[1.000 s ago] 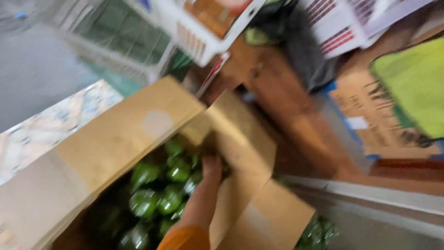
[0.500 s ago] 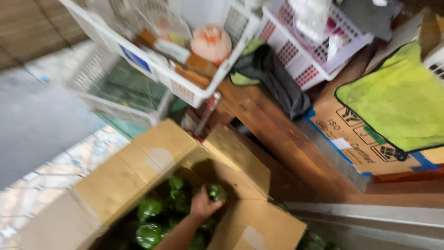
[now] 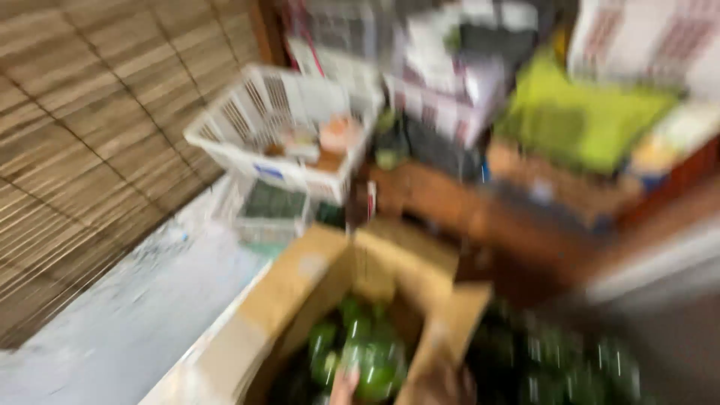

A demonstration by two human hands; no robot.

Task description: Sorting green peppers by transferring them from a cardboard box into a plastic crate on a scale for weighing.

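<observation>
Head view, heavily blurred by motion: an open cardboard box (image 3: 330, 300) sits low in the middle of the frame, its flaps spread outward, with a heap of round green fruits (image 3: 360, 352) packed inside. At the bottom edge, one hand (image 3: 345, 388) reaches into the box, its fingertips touching the fruit at the front of the heap; the blur hides whether the fingers are spread or curled around a fruit, and it cannot be told which hand this is. The other hand does not show.

To the right of the box, more dark green produce (image 3: 555, 360) lies in a loose, smeared mass. Behind the box stands a white plastic basket (image 3: 277, 127) with slotted walls, holding a few small pale and orange items too blurred to name; a second, lower crate (image 3: 270, 210) rests just beneath it. A woven bamboo blind (image 3: 97, 142) covers the left side, above a pale floor (image 3: 127, 315). At upper right, a yellow-green cloth (image 3: 585, 116) lies over stacked boxes, and a brown wooden bench (image 3: 442, 202) runs between them and the cardboard box.
</observation>
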